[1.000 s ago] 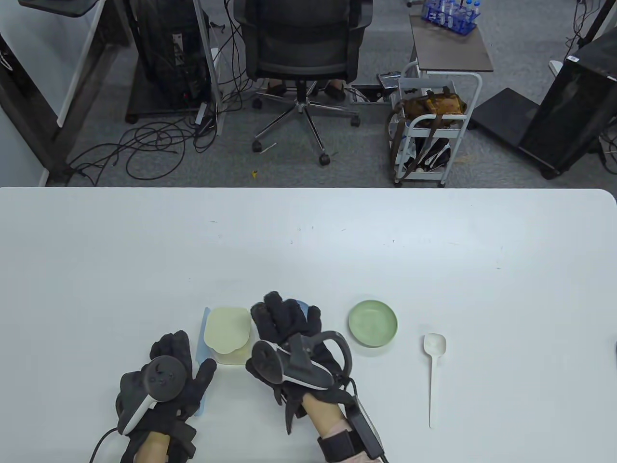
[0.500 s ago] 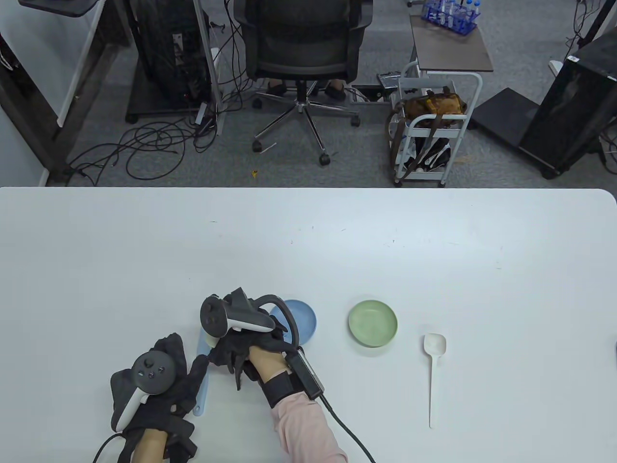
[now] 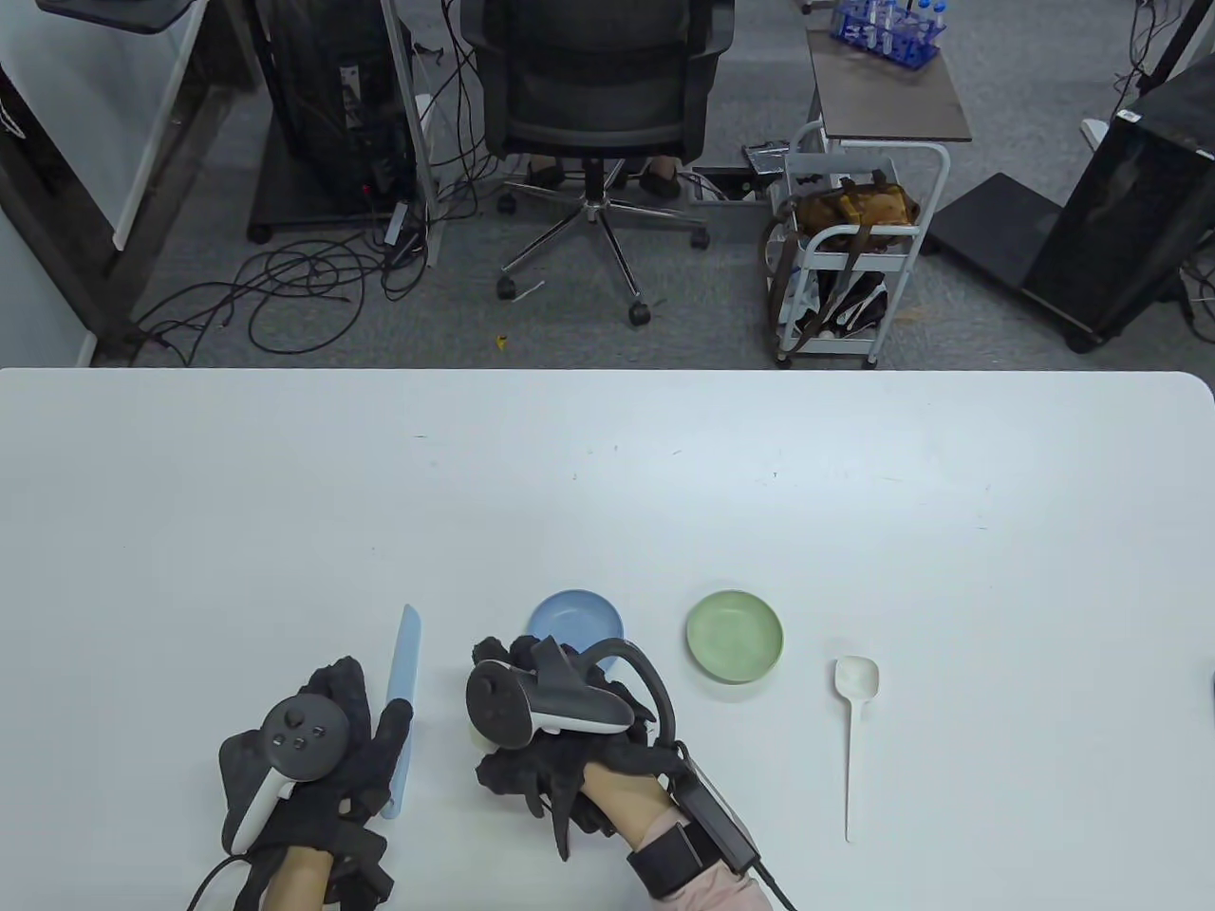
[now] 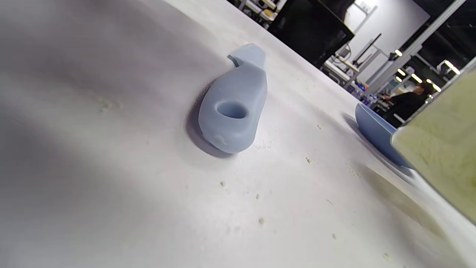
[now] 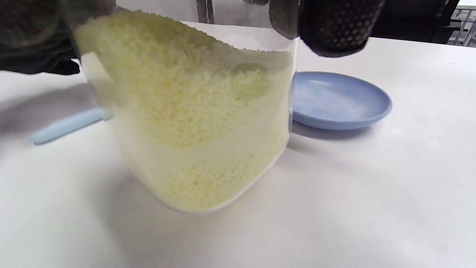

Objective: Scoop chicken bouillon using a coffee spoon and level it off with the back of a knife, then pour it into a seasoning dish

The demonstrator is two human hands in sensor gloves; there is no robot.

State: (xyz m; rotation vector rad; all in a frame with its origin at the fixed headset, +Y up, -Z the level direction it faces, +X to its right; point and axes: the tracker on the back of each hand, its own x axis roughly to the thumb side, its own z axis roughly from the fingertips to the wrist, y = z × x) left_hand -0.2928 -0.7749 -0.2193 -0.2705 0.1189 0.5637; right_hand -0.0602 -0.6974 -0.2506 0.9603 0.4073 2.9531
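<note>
On the desk [image 3: 607, 493] we see our right hand [image 3: 560, 731] gripping the clear tub [image 5: 193, 123], over half full of yellow bouillon granules [image 5: 186, 111]. At its one o'clock sits the blue dish [image 3: 574, 617], bare; at three, the green dish [image 3: 735, 636], then the white spoon [image 3: 854, 702]. Our left hand [image 3: 304, 759] rests flat, fingers relaxed, on the blue knife [image 3: 403, 683].

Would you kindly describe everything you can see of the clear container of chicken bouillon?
The bouillon container is a clear plastic tub with rounded corners, filled most of the way with pale yellow granules. No lid shows in the right wrist view. It looks tilted, its base at or just above the white table. The right hand grips it from above, with the blue dish just behind and the blue knife beside it.
</note>
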